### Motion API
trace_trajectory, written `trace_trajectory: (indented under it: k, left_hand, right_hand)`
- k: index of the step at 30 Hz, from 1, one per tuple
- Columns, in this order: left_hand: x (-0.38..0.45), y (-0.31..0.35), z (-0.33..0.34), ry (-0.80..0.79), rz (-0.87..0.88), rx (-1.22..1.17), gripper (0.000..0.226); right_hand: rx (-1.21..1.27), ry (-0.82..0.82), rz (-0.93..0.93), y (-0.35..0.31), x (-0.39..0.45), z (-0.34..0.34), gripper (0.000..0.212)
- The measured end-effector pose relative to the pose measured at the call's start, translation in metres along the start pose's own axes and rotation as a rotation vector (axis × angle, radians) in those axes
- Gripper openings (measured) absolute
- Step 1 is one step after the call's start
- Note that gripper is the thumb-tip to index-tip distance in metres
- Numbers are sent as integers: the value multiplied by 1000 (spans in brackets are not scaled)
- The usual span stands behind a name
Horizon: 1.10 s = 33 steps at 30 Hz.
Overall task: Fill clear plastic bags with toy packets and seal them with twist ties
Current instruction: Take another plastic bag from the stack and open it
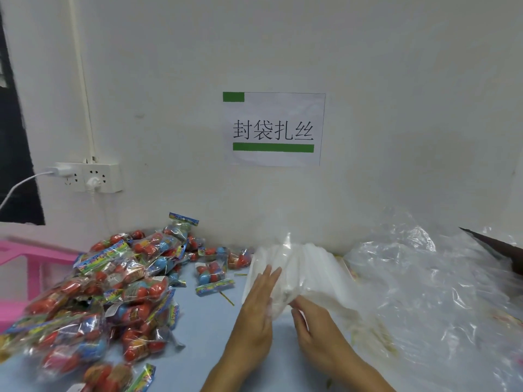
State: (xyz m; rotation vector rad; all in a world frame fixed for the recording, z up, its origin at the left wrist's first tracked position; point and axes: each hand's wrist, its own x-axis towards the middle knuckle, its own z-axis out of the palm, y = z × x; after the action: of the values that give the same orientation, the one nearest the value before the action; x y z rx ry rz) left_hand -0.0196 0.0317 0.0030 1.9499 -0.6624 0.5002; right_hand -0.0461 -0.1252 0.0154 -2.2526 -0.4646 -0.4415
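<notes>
White wall is backing a pale blue table point(203, 329), carrying one paper sign point(273, 129) and, left of the sign, one double socket point(93, 176); below the sign, one stack of clear bags point(308, 271) is lying. Left hand point(256, 309) is resting straight, pressed-together fingers on the stack; right hand point(317, 332) is pinching its near edge; toy packets point(113, 290), too many to count, are heaping left of the stack, crumpled plastic sheeting point(441, 292) is crowding its right, two loose twist ties point(226, 297) between.

The pile of toy packets point(113, 284) lies on the table point(198, 335) at the left. The stack of bags point(305, 275) is in the middle, before the wall point(283, 52). Loose plastic sheets point(430, 292) lie at the right. A sign point(274, 129) hangs on the wall above the stack, a socket point(96, 177) above the pile.
</notes>
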Motion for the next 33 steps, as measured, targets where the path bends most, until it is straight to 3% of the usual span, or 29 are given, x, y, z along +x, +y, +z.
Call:
trace_trajectory:
  k: [4,7,9,14,16,18,19,22,25,33]
  left_hand:
    - [0,-3,-3,-63,-37,48,62]
    - [-4,2,-4,-128,-76,71,73]
    - [-8,5,-5,-186,-85,39,73]
    - [6,14,-1,-308,-262,-216,41]
    - [1,19,-2,-248,-290,-356,50]
    - [5,24,-4,-99,-467,-573,68]
    - [3,21,-7,-26,-492,-589,65]
    - [8,17,-7,132,-414,-411,19]
    - [5,16,-4,128,-334,-267,29]
    - [5,26,-7,164,-275,-238,52]
  right_hand:
    - [436,121,291,-10,20,16,28]
    - [787,178,397,-14,23,27,24]
    - [869,213,438,-14,19,31,18]
    - [773,250,465,0,12,25,17]
    - [773,249,450,0,10,21,15]
    - [774,255,438,-1,10,21,14]
    - [773,264,435,-2,10,22,13]
    - [792,273,416,-8,9,23,13]
    - [816,233,434,-15,7,25,9]
    - [719,282,359,-17,7,26,15]
